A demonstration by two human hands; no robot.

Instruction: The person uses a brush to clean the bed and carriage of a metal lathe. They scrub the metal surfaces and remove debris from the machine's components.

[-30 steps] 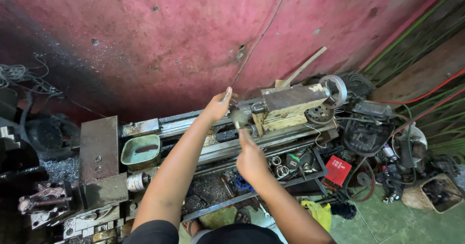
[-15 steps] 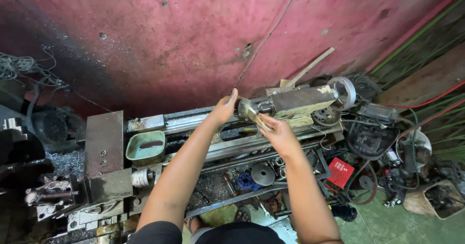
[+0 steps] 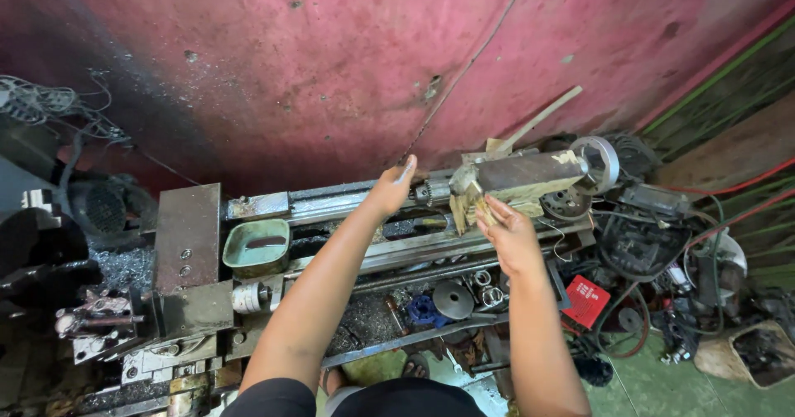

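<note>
**Both hands at the tailstock of a small lathe**

The left hand (image 3: 391, 189) reaches out along the bed with its fingers loosely extended, fingertips touching the dark metal drill chuck (image 3: 432, 192) that juts from the tailstock; it closes around nothing. The right hand (image 3: 507, 233) lies at 4 o'clock from the chuck, fingers half curled and resting against the near face of the worn, pale-painted grey metal tailstock block (image 3: 522, 177); whether it grips a lever there cannot be told.

The tailstock sits on the far rail of the long grey steel lathe bed (image 3: 348, 206), which runs from 9 o'clock to 3 o'clock across the view. At the block's 3 o'clock end stands a round silver handwheel (image 3: 600, 162), and a pale wooden stick (image 3: 542, 119) leans against the wall at 12 o'clock from it.

At 9 o'clock from the left forearm a small green rectangular metal tray (image 3: 255, 245) rests on the bed, with a flat rusty steel plate (image 3: 189, 236) just beyond it. Below the bed, near the right forearm, lie a dark round metal disc (image 3: 453, 298) and a blue cast fitting (image 3: 424, 311); a red box (image 3: 586, 299) lies at 4 o'clock. A stained red wall (image 3: 331, 53) rises behind.
</note>
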